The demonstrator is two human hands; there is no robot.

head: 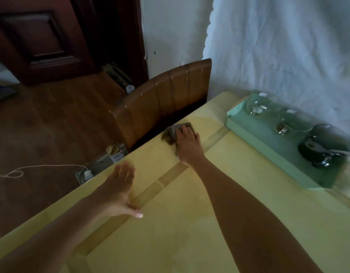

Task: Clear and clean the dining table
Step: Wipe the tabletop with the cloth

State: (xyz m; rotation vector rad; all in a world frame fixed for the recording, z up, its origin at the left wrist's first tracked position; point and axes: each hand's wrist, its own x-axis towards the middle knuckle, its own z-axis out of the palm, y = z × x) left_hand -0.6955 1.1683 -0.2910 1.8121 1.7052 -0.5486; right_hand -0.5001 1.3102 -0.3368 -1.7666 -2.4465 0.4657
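Both hands are flat-fingered: the right hand [187, 143] presses a crumpled grey cloth [173, 133] near the far left edge of the yellow bench [219, 223], while the left hand [121, 191] rests spread, well nearer, holding nothing.

No text, label, brand or number can be read on anything in view.

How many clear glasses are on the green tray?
2: first clear glass at the green tray's far end, second clear glass mid-tray. A dark vessel stands at its near end; blur could hide more.
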